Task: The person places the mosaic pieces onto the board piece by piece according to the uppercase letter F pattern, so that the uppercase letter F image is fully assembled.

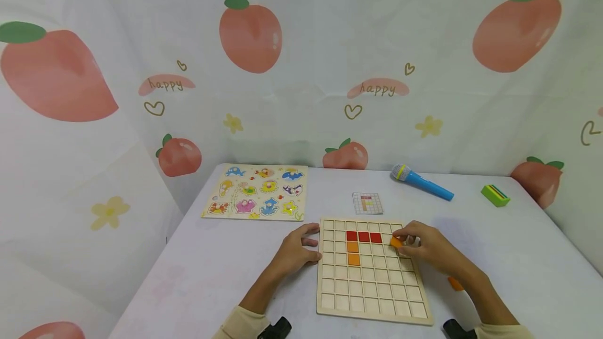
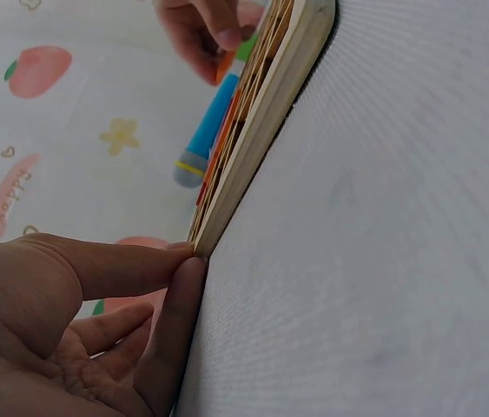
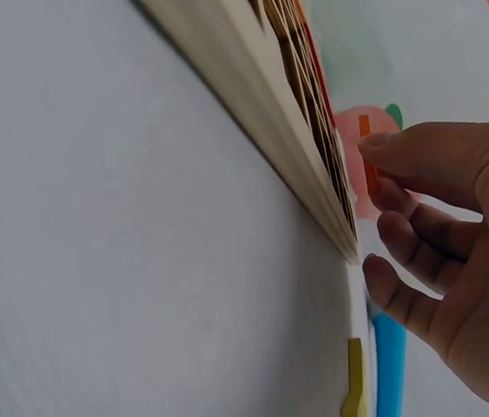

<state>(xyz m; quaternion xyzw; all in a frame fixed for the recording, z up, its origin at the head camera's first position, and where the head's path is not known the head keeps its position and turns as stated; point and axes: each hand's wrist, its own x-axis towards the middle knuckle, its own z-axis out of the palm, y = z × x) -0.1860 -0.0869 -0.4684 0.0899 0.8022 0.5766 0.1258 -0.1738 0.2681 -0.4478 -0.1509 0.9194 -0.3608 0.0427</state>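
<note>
My right hand (image 1: pixel 431 245) pinches an orange square tile (image 1: pixel 396 242) between thumb and fingers, above the right part of the wooden grid board (image 1: pixel 377 305). In the right wrist view the orange tile (image 3: pixel 368 155) stands edge-on, apart from the board. On the board, three red tiles (image 1: pixel 364 237) form a row, and two orange tiles (image 1: pixel 353 253) run down below the leftmost. My left hand (image 1: pixel 293 251) touches the board's left edge. The thumb (image 2: pixel 131 268) and a finger reach that edge in the left wrist view, with the other fingers loosely bent.
Another orange piece (image 1: pixel 455 283) lies right of the board, partly behind the right forearm. Behind the board is a small pattern card (image 1: pixel 367 204). A sea-animal puzzle (image 1: pixel 256 192) lies back left; a blue microphone (image 1: pixel 424 183) and a green-yellow block (image 1: pixel 495 195) lie back right.
</note>
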